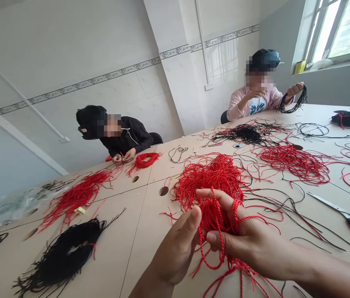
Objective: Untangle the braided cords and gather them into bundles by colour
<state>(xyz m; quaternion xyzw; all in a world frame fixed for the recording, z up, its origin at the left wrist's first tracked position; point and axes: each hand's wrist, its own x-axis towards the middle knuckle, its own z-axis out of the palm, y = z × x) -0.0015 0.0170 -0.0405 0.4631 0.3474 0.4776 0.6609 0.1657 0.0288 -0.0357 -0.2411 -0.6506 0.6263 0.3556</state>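
Pale table [153, 225] | left fingers [191, 220], right fingers [221, 198] grasping red cords [212, 215] | scissors [348, 214] farther right

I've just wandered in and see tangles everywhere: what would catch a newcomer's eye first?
Probably the bright red twisted cord looped over the person's right hand, with the left hand close beside it, at lower centre. Just beyond, a big tangled heap of red cord lies on the pale beige table. The ring-shaped bundle of black cord at lower left and black-handled metal scissors at far right also stand out.
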